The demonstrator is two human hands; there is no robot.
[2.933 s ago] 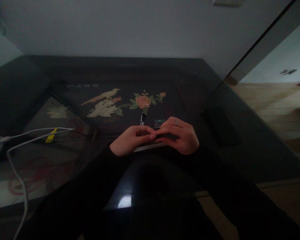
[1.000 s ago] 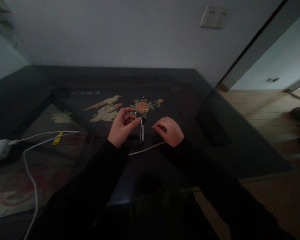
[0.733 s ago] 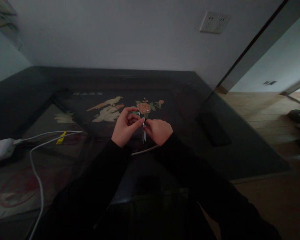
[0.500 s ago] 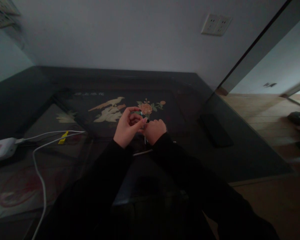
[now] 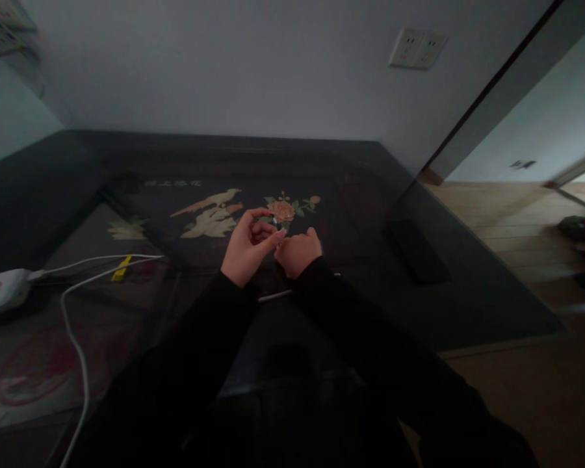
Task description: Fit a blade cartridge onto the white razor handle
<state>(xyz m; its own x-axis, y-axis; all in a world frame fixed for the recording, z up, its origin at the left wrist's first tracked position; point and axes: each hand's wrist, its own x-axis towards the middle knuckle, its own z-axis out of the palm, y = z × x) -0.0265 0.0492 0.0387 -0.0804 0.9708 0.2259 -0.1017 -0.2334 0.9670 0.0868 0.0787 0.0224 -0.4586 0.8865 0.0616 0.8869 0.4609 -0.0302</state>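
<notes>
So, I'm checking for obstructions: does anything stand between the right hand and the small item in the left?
Nothing visible: the right hand sits close beside the left hand and its small item. I can't tell whether the right hand touches the item.

Pretty dim room tbh, looks like most of the light is over on the right. Big plain greyish wall (image 5: 224, 78) straight ahead with a double socket plate (image 5: 418, 48) up on it, and a bluish side wall (image 5: 10, 107) off to the left. Dark glossy table (image 5: 487, 315) pushed up to the wall, with a bird picture (image 5: 209, 205) and a flower picture (image 5: 283, 210) showing in the top. A dark line (image 5: 490, 88) slants down near a bit of brown baseboard (image 5: 431, 177), then there's a paler wall (image 5: 560, 120) and wood-look plank flooring (image 5: 482, 224)
</notes>
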